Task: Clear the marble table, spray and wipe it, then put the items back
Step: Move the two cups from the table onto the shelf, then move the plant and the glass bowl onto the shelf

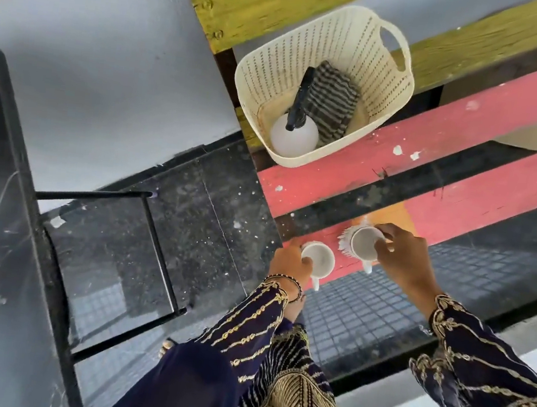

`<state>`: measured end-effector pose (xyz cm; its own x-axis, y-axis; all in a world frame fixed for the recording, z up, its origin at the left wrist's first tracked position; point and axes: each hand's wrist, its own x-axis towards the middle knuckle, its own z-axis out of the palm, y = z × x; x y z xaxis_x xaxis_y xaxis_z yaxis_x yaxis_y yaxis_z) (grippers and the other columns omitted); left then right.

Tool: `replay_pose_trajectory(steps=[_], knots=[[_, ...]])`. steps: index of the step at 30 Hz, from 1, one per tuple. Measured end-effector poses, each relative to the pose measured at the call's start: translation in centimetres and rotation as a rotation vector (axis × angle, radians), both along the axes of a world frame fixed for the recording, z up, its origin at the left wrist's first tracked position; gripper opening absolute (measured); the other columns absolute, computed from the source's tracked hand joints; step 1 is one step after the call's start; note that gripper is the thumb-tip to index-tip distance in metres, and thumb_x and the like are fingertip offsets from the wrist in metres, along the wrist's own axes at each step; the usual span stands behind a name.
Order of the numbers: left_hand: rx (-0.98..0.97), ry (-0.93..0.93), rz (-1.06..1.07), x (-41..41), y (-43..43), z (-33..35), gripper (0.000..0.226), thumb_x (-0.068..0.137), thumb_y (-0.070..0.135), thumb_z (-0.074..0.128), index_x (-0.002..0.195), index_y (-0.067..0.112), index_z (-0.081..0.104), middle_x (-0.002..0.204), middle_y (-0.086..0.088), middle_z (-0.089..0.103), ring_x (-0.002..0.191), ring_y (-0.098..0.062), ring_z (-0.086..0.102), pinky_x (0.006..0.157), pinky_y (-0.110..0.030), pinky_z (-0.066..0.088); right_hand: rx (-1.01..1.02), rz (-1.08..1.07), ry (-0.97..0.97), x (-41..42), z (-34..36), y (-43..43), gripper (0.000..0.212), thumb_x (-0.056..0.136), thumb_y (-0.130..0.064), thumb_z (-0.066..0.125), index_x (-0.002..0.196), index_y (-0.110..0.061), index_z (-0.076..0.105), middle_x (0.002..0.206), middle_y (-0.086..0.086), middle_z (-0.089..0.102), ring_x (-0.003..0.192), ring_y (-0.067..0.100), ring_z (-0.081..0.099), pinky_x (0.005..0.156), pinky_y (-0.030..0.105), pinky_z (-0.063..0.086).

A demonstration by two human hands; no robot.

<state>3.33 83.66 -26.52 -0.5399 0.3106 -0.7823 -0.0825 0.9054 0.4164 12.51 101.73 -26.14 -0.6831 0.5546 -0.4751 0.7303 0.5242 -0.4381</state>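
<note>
Two white mugs sit on a red wooden plank [470, 126]. My left hand [290, 264] grips the rim of the left mug [321, 259], whose handle points toward me. My right hand [404, 259] holds the rim of the right mug [364, 242]. A white toothpick holder [344, 242] stands just left of that mug, touching it. Farther back, a cream plastic basket [346, 38] holds a white spray bottle [293, 137] with a black nozzle and a folded striped cloth [331, 106]. The marble table is not clearly in view.
A black metal frame [155, 240] and a dark panel stand at left over the dark speckled floor [211, 196]. Yellow planks [236, 2] lie behind the basket. A dark mesh surface [399, 305] lies under my arms.
</note>
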Motion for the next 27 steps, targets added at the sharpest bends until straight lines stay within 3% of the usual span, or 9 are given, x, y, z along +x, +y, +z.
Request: replay_pose_trajectory(steps=[8, 14, 20, 27], knots=[[-0.116, 0.07, -0.068, -1.0, -1.5, 4.4, 0.047, 0.095, 0.035, 0.048, 0.128, 0.002, 0.043, 0.126, -0.022, 0.056, 0.115, -0.04, 0.057, 0.091, -0.043, 0.048, 0.121, 0.101, -0.084, -1.9, 5.4, -1.8, 0.035, 0.096, -0.018, 0.063, 0.128, -0.004, 0.063, 0.118, 0.02, 0.072, 0.107, 0.037, 0.068, 0.087, 0.045, 0.057], [-0.103, 0.255, -0.029, -3.6, -5.8, 11.2, 0.043, 0.095, 0.042, 0.042, 0.123, 0.01, 0.044, 0.12, -0.017, 0.061, 0.109, -0.038, 0.061, 0.088, -0.043, 0.049, 0.056, 0.231, 0.042, -6.0, 11.5, -7.9, 0.028, 0.098, -0.02, 0.06, 0.121, -0.006, 0.068, 0.117, 0.014, 0.074, 0.104, 0.03, 0.07, 0.089, 0.043, 0.057], [-0.066, 0.457, 0.071, -7.4, -15.2, 18.5, 0.039, 0.095, 0.041, 0.04, 0.123, 0.015, 0.045, 0.111, -0.011, 0.065, 0.1, -0.034, 0.064, 0.077, -0.039, 0.047, 0.046, 0.486, 0.227, -12.3, 17.6, -19.5, 0.024, 0.099, -0.022, 0.062, 0.118, -0.009, 0.069, 0.111, 0.009, 0.075, 0.104, 0.028, 0.07, 0.088, 0.04, 0.055], [0.002, 0.739, 0.262, -10.7, -31.3, 24.9, 0.029, 0.093, 0.031, 0.044, 0.119, 0.02, 0.052, 0.12, -0.001, 0.06, 0.105, -0.029, 0.063, 0.079, -0.04, 0.049, 0.019, 0.685, 0.405, -19.3, 23.2, -36.3, 0.018, 0.096, -0.024, 0.065, 0.113, -0.019, 0.069, 0.108, -0.002, 0.076, 0.102, 0.02, 0.07, 0.084, 0.04, 0.057]])
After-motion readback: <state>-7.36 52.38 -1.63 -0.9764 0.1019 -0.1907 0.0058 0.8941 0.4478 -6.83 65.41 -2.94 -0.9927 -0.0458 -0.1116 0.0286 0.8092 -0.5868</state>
